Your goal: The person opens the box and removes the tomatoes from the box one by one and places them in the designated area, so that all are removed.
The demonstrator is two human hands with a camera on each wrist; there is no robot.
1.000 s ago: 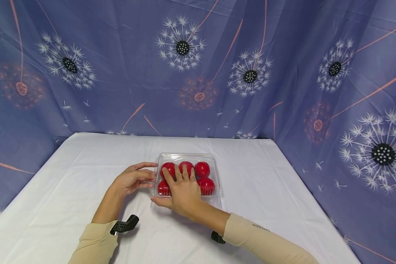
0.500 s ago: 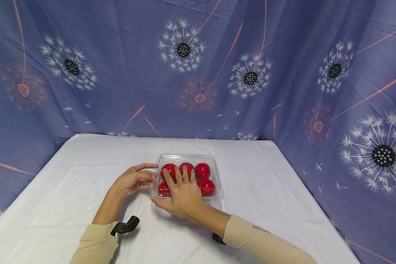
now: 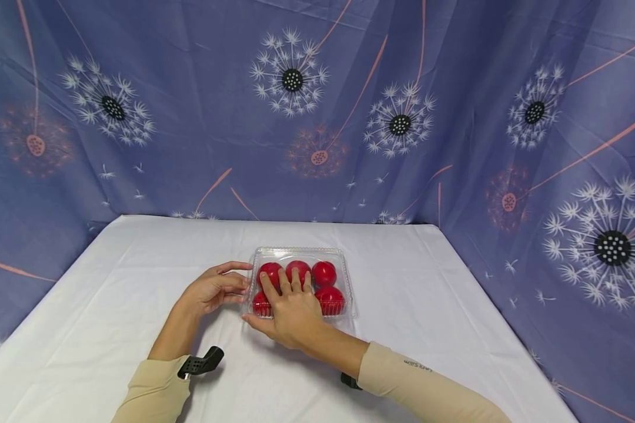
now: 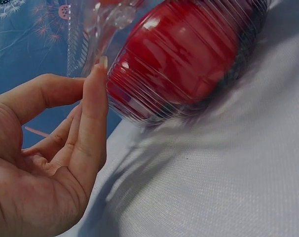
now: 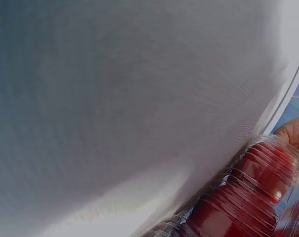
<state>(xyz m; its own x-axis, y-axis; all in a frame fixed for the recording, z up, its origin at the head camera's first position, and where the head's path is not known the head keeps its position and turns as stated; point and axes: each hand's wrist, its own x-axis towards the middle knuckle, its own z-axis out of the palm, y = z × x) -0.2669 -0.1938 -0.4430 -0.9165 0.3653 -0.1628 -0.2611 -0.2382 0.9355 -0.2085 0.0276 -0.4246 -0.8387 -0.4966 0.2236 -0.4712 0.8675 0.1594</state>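
Observation:
A clear plastic clamshell box [image 3: 348,282] with several red round fruits [image 3: 324,273] inside sits mid-table on the white cloth. My right hand [image 3: 288,302] lies flat on its lid, fingers straight over the near-left fruits, thumb at the front left corner. My left hand [image 3: 214,286] rests against the box's left side, fingertips touching the ribbed wall. In the left wrist view the fingers [image 4: 93,106] touch the ribbed box wall [image 4: 154,106] over a red fruit [image 4: 181,47]. The right wrist view shows the ribbed box edge [image 5: 238,202] and cloth only.
The white tablecloth [image 3: 111,282] covers the table, with a blue dandelion-print curtain [image 3: 317,106] close behind and at both sides. Black wrist camera mounts [image 3: 200,361] sit on both beige sleeves.

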